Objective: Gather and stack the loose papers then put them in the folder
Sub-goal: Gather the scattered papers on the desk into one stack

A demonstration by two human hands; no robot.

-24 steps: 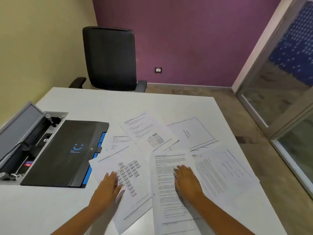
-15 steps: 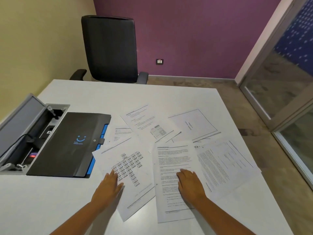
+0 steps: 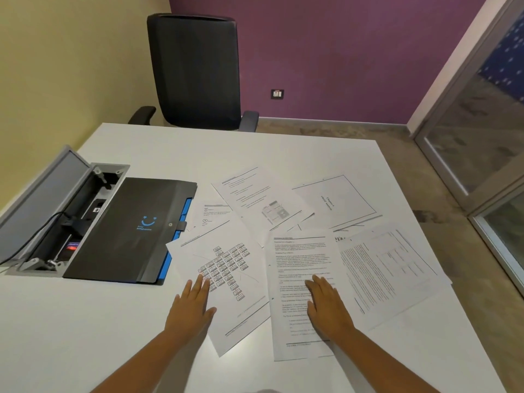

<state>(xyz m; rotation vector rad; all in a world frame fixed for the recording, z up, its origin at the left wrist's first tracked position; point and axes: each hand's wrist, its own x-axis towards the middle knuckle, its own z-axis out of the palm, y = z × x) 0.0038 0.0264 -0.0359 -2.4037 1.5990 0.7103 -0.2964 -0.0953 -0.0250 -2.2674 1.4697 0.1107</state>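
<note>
Several loose printed papers lie scattered and overlapping on the white table (image 3: 85, 336). My left hand (image 3: 192, 306) rests flat, fingers straight, on the sheet with the box diagram (image 3: 226, 265). My right hand (image 3: 326, 303) lies flat on the text sheet (image 3: 300, 262) beside it. More sheets lie further off: a dense text page (image 3: 391, 270) at the right, a bordered title page (image 3: 337, 202) at the back right and a page with a small table (image 3: 255, 199) in the middle. The black folder (image 3: 136, 228) with blue edging lies closed at the left, its corner under the diagram sheet.
An open grey cable box (image 3: 71, 211) with plugs and a cord is set into the table left of the folder. A black office chair (image 3: 195, 72) stands at the far side. The table's right edge runs close to the papers; a glass partition (image 3: 482, 137) stands beyond.
The view has tilted slightly, so everything sits a bit lower in the frame. Both hands stay flat on the same two sheets; the papers have not visibly shifted.
</note>
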